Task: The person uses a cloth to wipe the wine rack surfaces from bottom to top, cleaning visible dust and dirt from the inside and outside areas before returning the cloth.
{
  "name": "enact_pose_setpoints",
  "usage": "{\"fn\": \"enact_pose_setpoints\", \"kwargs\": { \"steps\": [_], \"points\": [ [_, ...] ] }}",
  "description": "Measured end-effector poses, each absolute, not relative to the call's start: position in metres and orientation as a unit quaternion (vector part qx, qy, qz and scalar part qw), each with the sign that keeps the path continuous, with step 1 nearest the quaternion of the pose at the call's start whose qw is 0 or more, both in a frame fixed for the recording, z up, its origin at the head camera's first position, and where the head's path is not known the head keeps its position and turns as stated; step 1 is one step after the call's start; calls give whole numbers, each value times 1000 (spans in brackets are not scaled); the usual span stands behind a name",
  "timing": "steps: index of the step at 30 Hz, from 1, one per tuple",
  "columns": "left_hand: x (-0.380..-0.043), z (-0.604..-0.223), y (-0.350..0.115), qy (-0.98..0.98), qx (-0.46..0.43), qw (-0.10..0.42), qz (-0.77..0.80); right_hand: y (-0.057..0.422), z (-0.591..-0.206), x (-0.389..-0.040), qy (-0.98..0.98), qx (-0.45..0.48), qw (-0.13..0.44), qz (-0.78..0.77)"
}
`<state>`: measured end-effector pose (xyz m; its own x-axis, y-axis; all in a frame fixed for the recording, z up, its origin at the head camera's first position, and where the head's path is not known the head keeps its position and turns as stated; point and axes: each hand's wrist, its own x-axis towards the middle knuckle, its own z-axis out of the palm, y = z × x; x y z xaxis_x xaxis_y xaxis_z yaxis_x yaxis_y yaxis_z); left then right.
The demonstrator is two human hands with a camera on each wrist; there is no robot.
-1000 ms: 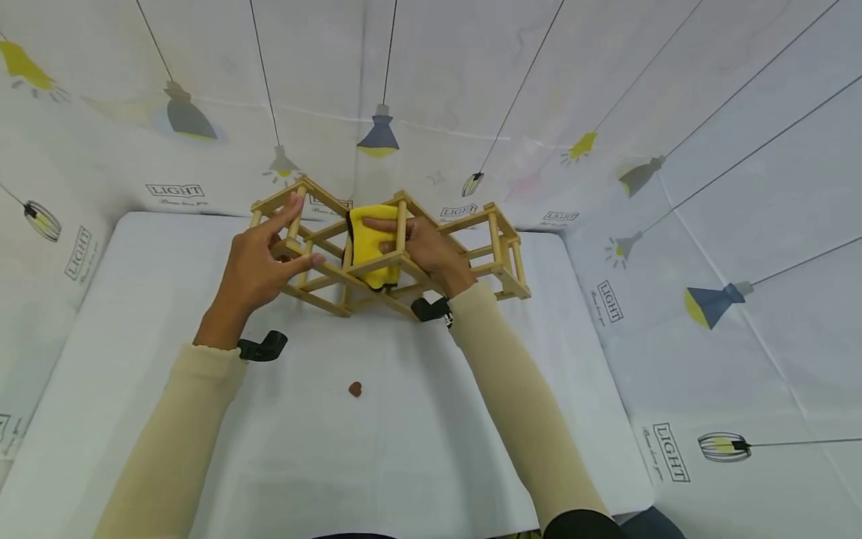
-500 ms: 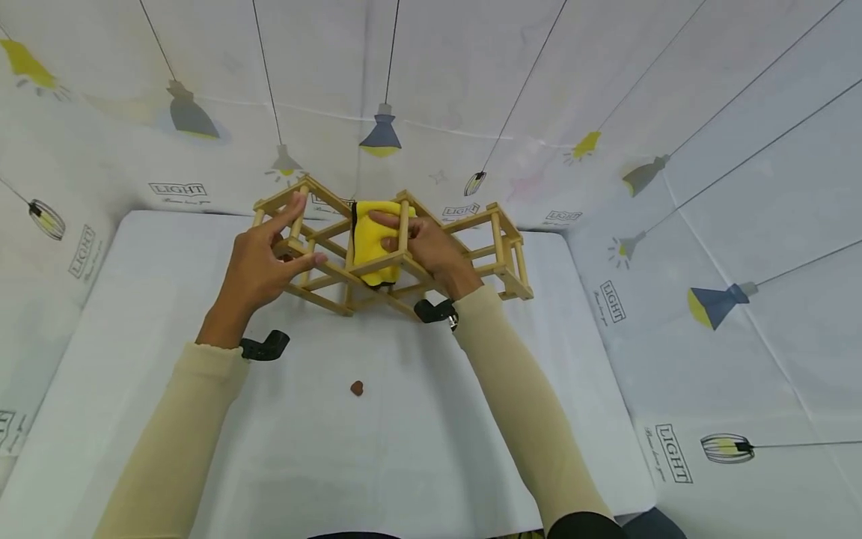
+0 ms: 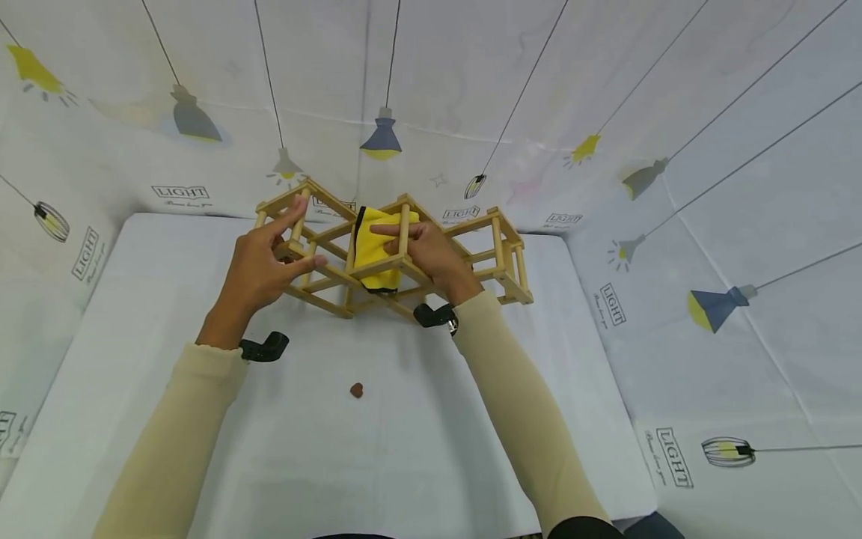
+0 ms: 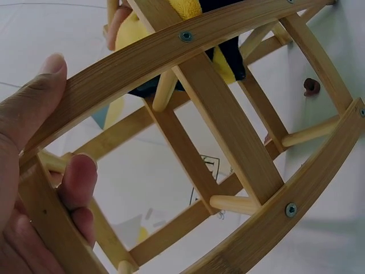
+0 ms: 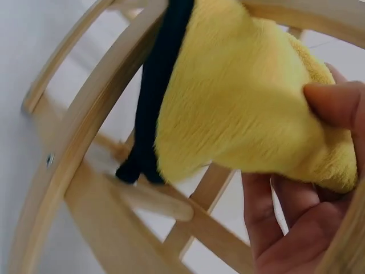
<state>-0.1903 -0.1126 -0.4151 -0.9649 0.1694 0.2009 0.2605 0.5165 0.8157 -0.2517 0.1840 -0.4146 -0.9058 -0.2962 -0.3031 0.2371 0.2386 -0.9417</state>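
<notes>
Black-edged yellow plush cloth (image 3: 370, 247) pinched by fingers of nearer right hand (image 3: 434, 256), lying left of them amid pale wooden lattice rack (image 3: 378, 266), gripped by left hand (image 3: 252, 266).

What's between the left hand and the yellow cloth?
Part of the rack: its wooden bars, with open gaps, span the stretch from the left hand to the cloth. The head view shows it.

One left hand (image 3: 256, 268), one right hand (image 3: 436, 254), two beige sleeves (image 3: 175, 442), two black wrist cameras (image 3: 266, 347), one wooden rack (image 3: 402, 259) and one yellow cloth (image 3: 366, 243) at upper centre, one brown lump (image 3: 357, 390) below centre
</notes>
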Motion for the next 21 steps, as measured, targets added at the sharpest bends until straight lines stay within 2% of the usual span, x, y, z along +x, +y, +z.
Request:
{"fn": "enact_pose_setpoints", "kwargs": {
  "steps": [7, 11, 16, 21],
  "points": [
    [-193, -415, -115, -864, -126, 48, -485, 182, -412, -255, 733, 14, 198, -651],
    [-196, -416, -114, -862, -136, 41, -486, 179, -408, -252, 784, 41, 190, -590],
    [-197, -417, -114, -864, -137, 35, -483, 179, -409, -250, 822, 15, 187, -538],
    [-195, -418, -116, -865, -133, 43, -481, 180, -411, -252, 808, 1, 220, -546]
  ]
}}
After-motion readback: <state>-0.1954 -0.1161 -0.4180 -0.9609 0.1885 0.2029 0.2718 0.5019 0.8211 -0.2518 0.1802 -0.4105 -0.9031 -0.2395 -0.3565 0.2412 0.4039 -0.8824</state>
